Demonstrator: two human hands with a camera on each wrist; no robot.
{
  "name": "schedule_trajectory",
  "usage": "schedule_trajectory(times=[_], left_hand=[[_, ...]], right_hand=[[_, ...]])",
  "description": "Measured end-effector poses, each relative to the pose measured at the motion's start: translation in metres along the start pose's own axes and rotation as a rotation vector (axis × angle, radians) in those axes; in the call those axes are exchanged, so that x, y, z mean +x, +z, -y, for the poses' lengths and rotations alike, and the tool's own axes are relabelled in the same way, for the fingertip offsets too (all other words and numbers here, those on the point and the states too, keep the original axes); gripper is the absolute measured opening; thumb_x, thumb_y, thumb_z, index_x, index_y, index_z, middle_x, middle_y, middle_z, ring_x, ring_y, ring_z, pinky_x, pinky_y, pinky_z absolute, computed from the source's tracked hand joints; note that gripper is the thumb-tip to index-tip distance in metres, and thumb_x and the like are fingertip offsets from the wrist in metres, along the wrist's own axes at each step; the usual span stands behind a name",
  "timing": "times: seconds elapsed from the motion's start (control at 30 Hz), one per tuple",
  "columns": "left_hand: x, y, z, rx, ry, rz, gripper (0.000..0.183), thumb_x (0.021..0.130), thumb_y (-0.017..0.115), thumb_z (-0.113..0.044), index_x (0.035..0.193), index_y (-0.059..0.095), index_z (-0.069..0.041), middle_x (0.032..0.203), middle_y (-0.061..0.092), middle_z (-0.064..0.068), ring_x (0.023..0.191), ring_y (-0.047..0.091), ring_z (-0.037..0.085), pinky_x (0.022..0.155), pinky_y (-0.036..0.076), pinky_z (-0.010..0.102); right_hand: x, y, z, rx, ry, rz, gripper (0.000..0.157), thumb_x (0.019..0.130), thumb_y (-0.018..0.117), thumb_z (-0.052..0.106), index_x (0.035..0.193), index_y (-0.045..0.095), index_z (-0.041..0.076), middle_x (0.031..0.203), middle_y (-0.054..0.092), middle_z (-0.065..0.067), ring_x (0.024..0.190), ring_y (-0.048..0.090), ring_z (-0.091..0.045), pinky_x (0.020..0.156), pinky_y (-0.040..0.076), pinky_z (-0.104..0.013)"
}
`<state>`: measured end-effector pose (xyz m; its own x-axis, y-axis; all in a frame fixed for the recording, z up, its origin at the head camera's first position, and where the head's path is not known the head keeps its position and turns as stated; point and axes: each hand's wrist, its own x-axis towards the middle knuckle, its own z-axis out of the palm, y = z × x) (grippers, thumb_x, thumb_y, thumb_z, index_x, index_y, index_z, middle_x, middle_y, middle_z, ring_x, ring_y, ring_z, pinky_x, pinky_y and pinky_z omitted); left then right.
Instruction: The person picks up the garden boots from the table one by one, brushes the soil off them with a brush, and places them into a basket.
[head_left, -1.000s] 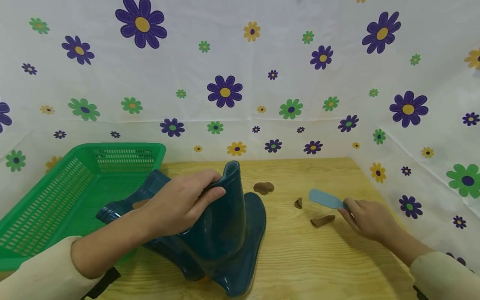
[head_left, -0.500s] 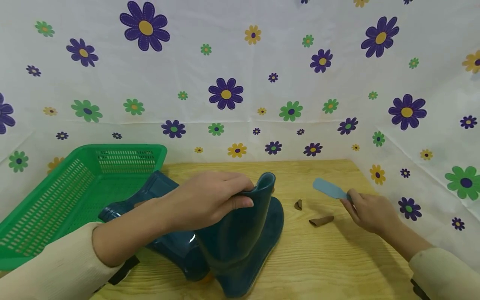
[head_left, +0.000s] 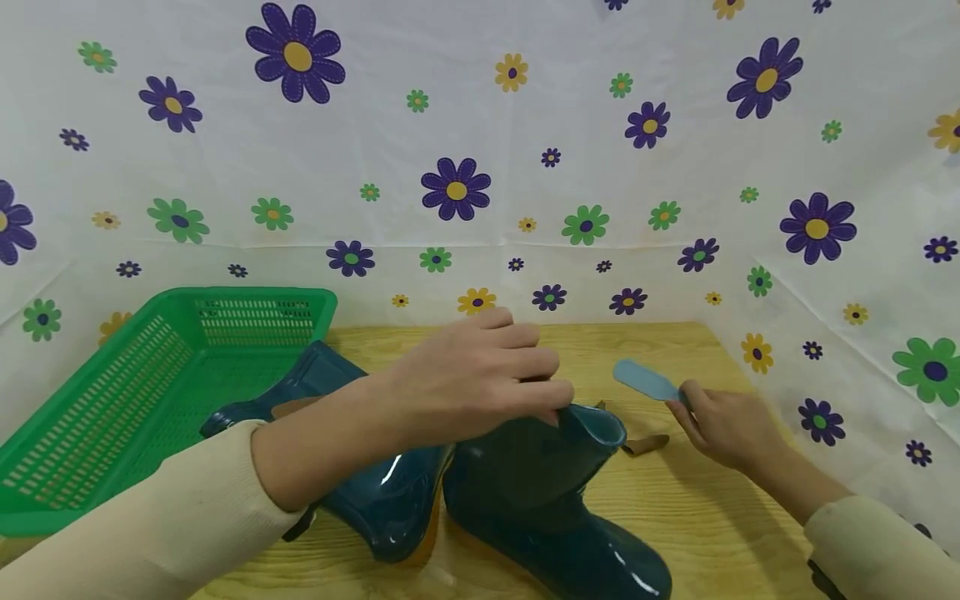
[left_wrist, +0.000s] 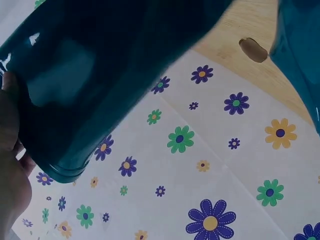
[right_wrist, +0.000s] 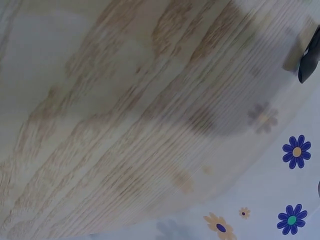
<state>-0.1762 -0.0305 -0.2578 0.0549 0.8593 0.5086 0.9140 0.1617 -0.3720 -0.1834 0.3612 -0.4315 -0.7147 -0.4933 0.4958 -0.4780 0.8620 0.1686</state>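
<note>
My left hand (head_left: 472, 379) grips the top of a dark teal rubber boot (head_left: 532, 492) by its shaft. The boot's toe points to the lower right and its opening tilts right. In the left wrist view the shaft of this boot (left_wrist: 100, 75) fills the upper left, with the left hand (left_wrist: 11, 155) at its rim. At the right, my right hand (head_left: 727, 425) holds a scraper (head_left: 643, 380) with a flat light blue blade and a dark grip, raised over the table. A dark tip of the scraper (right_wrist: 310, 57) shows at the right wrist view's edge.
A second teal boot (head_left: 386, 492) lies to the left, its shaft against a green slotted basket (head_left: 247, 293). Curled brown pieces (head_left: 647, 444) lie on the wooden table (head_left: 675, 342), one brown piece (left_wrist: 253, 50) near the back. Flowered cloth (head_left: 525, 217) bounds the table.
The left hand has moved right and turned the boot from sole facing right to toe pointing lower right, opening rightward. The right hand with the scraper has barely moved.
</note>
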Motion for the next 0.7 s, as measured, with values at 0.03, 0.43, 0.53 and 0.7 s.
schedule_trajectory(times=[0.03,0.43,0.53,0.7], left_hand=[[0.002,0.001,0.000,0.041,0.008,-0.011,0.017,0.100,0.059,-0.037,0.101,0.064,-0.021,0.081,0.058,-0.007,0.075,0.049,0.013,0.068,0.040,0.025],[-0.034,0.007,-0.005,-0.038,-0.071,-0.101,0.018,0.092,0.069,-0.035,0.096,0.067,-0.018,0.085,0.061,-0.004,0.078,0.051,0.015,0.070,0.043,0.029],[-0.053,0.003,-0.007,-0.131,-0.111,-0.096,0.017,0.088,0.073,-0.032,0.097,0.068,-0.018,0.087,0.060,-0.003,0.082,0.053,0.015,0.073,0.045,0.030],[-0.069,-0.003,-0.013,-0.162,-0.130,-0.080,0.021,0.087,0.076,-0.034,0.100,0.071,-0.019,0.092,0.063,-0.003,0.088,0.056,0.016,0.078,0.047,0.032]], right_hand=[[0.000,0.000,0.001,0.004,0.000,0.001,0.044,0.108,0.032,0.046,0.083,0.046,0.013,0.058,0.025,0.012,0.048,0.018,-0.001,0.045,0.016,-0.019],[0.012,0.001,0.016,0.040,-0.009,0.016,0.042,0.108,0.033,0.044,0.085,0.047,0.011,0.057,0.026,0.011,0.048,0.016,-0.001,0.045,0.015,-0.019],[0.016,0.001,0.023,0.059,-0.019,0.004,0.046,0.108,0.029,0.046,0.086,0.048,0.011,0.057,0.026,0.011,0.048,0.015,-0.001,0.045,0.015,-0.019],[0.022,0.001,0.036,0.092,-0.035,-0.006,0.047,0.108,0.028,0.046,0.089,0.051,0.011,0.056,0.028,0.012,0.048,0.016,0.000,0.045,0.016,-0.018]])
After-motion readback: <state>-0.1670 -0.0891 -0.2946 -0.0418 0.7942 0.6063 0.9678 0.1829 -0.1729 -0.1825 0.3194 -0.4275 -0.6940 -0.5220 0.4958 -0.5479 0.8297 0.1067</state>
